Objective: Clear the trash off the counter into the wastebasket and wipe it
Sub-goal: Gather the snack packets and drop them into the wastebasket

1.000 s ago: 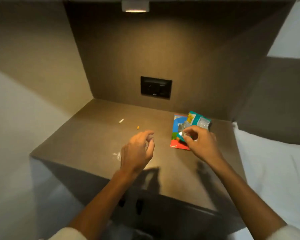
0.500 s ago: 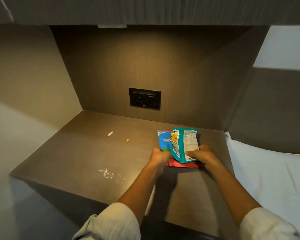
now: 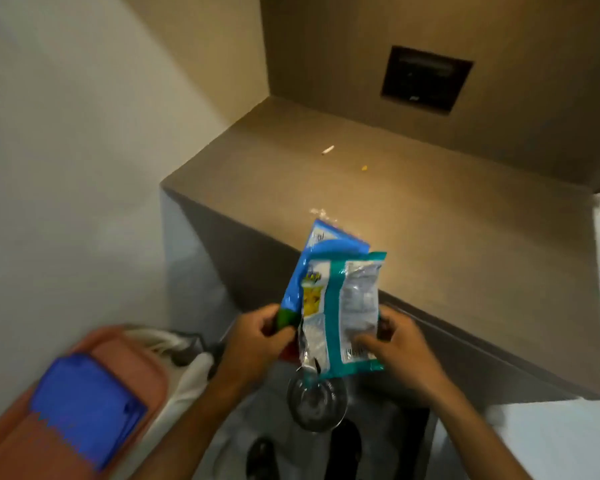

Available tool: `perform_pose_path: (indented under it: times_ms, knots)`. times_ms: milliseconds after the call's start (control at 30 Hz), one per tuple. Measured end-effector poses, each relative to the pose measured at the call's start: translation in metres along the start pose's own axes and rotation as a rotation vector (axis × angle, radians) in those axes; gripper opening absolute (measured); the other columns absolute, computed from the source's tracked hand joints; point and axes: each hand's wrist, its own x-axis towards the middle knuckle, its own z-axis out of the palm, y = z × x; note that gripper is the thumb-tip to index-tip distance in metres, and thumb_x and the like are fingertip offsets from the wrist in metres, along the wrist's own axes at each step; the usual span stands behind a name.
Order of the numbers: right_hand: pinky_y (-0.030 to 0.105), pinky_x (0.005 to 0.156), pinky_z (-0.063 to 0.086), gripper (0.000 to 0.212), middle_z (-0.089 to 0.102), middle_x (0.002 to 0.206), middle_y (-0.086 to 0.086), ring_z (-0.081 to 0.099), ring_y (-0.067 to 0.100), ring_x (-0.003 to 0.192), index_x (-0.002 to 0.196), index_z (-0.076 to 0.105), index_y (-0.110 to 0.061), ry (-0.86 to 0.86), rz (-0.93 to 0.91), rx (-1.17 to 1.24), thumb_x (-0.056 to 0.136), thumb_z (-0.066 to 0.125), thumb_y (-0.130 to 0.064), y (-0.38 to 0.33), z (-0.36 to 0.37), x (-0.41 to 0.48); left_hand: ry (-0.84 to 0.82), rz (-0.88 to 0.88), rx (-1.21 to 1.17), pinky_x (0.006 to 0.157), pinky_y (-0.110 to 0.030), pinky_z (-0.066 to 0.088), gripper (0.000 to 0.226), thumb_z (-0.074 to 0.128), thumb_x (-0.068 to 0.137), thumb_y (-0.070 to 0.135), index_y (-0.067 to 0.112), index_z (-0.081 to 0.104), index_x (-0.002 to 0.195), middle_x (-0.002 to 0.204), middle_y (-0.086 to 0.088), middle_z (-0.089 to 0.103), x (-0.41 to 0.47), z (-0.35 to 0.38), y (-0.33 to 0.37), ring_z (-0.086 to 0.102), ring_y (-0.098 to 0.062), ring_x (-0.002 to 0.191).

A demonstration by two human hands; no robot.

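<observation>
I hold two snack wrappers upright in front of the counter's front edge. My left hand (image 3: 253,341) grips the bottom of the blue wrapper (image 3: 321,252). My right hand (image 3: 400,344) grips the teal wrapper (image 3: 352,306), which overlaps the blue one. On the brown counter (image 3: 447,216) lie a small white butt-like scrap (image 3: 327,150), an orange crumb (image 3: 364,167) and a patch of white crumbs (image 3: 319,213). Below my hands a round dark-rimmed container (image 3: 317,403) stands on the floor; whether it is the wastebasket I cannot tell.
A black wall socket panel (image 3: 425,79) is set in the back wall. At lower left lies an orange board with a blue cloth (image 3: 84,403) on it, next to white fabric (image 3: 184,372). White bedding (image 3: 555,441) borders the counter on the right.
Both hands closed on the two wrappers and lifted them off the counter toward me. My head turned left and down, bringing the floor items into view.
</observation>
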Motion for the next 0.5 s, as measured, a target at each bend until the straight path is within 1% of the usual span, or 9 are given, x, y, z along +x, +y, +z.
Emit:
perform_pose_path:
  times_ms: [33, 100, 167, 200, 267, 333, 367, 433, 500]
  knots:
    - [0.036, 0.067, 0.063, 0.026, 0.078, 0.082, -0.002, 0.075, 0.016, 0.077, 0.082, 0.07, -0.029, -0.001, 0.043, -0.082, 0.075, 0.074, -0.005, 0.017, 0.015, -0.003, 0.04, -0.061, 0.093, 0.056, -0.024, 0.056, 0.004, 0.067, 0.084, -0.002, -0.001, 0.071, 0.085, 0.073, -0.018, 0.072, -0.012, -0.006, -0.03, 0.063, -0.017, 0.063]
    - [0.044, 0.069, 0.061, 0.018, 0.077, 0.083, 0.006, 0.074, 0.023, 0.077, 0.082, 0.069, -0.022, -0.043, 0.166, -0.201, 0.076, 0.073, -0.006, 0.058, 0.042, -0.002, 0.047, -0.264, 0.274, 0.065, -0.034, 0.057, 0.007, 0.069, 0.083, 0.012, 0.007, 0.072, 0.08, 0.074, -0.013, 0.074, -0.032, -0.01, -0.091, 0.066, -0.02, 0.065]
    - [0.048, 0.071, 0.059, 0.008, 0.074, 0.085, 0.017, 0.071, 0.029, 0.078, 0.078, 0.066, -0.013, -0.076, 0.291, -0.297, 0.078, 0.071, -0.007, 0.103, 0.059, 0.001, -0.016, -0.488, 0.421, 0.07, -0.034, 0.057, 0.017, 0.065, 0.083, 0.029, 0.013, 0.071, 0.078, 0.073, -0.003, 0.074, -0.043, -0.003, -0.143, 0.068, -0.015, 0.069]
    - [0.049, 0.075, 0.058, 0.007, 0.073, 0.087, 0.02, 0.07, 0.031, 0.08, 0.077, 0.065, -0.012, -0.075, 0.335, -0.338, 0.08, 0.069, -0.008, 0.122, 0.063, 0.004, -0.033, -0.564, 0.448, 0.072, -0.032, 0.057, 0.02, 0.063, 0.083, 0.034, 0.016, 0.071, 0.078, 0.075, -0.001, 0.074, -0.044, 0.005, -0.163, 0.069, -0.014, 0.072]
    - [0.047, 0.083, 0.057, 0.003, 0.071, 0.097, 0.02, 0.069, 0.031, 0.088, 0.086, 0.064, -0.014, -0.084, 0.446, -0.401, 0.087, 0.062, -0.013, 0.158, 0.078, 0.017, -0.046, -0.672, 0.469, 0.075, -0.032, 0.057, 0.024, 0.061, 0.083, 0.041, 0.019, 0.071, 0.082, 0.082, -0.001, 0.075, -0.035, 0.023, -0.2, 0.071, -0.018, 0.081]
    - [0.043, 0.087, 0.057, 0.018, 0.066, 0.11, 0.017, 0.066, 0.027, 0.096, 0.109, 0.058, -0.011, -0.09, 0.575, -0.46, 0.092, 0.055, -0.016, 0.193, 0.091, 0.036, -0.039, -0.726, 0.494, 0.083, -0.034, 0.057, 0.024, 0.058, 0.088, 0.038, 0.018, 0.071, 0.094, 0.097, -0.005, 0.075, -0.018, 0.047, -0.236, 0.07, -0.024, 0.093]
    - [0.042, 0.088, 0.057, 0.024, 0.064, 0.114, 0.015, 0.065, 0.026, 0.098, 0.116, 0.055, -0.011, -0.087, 0.626, -0.489, 0.093, 0.053, -0.016, 0.206, 0.097, 0.047, -0.034, -0.744, 0.494, 0.088, -0.036, 0.057, 0.025, 0.054, 0.092, 0.033, 0.016, 0.071, 0.099, 0.103, -0.008, 0.074, -0.008, 0.058, -0.251, 0.069, -0.026, 0.097]
    - [0.042, 0.086, 0.058, 0.026, 0.062, 0.116, 0.014, 0.065, 0.025, 0.098, 0.118, 0.054, -0.012, -0.06, 0.669, -0.543, 0.092, 0.053, -0.015, 0.238, 0.111, 0.071, -0.034, -0.789, 0.462, 0.093, -0.04, 0.056, 0.027, 0.047, 0.096, 0.025, 0.012, 0.069, 0.104, 0.109, -0.011, 0.073, 0.013, 0.082, -0.287, 0.068, -0.028, 0.102]
    - [0.041, 0.086, 0.058, 0.025, 0.063, 0.115, 0.013, 0.065, 0.025, 0.098, 0.115, 0.056, -0.012, -0.038, 0.65, -0.581, 0.09, 0.056, -0.016, 0.271, 0.123, 0.092, -0.042, -0.814, 0.413, 0.093, -0.039, 0.055, 0.029, 0.046, 0.098, 0.026, 0.009, 0.067, 0.11, 0.115, -0.013, 0.071, 0.034, 0.107, -0.318, 0.067, -0.029, 0.106]
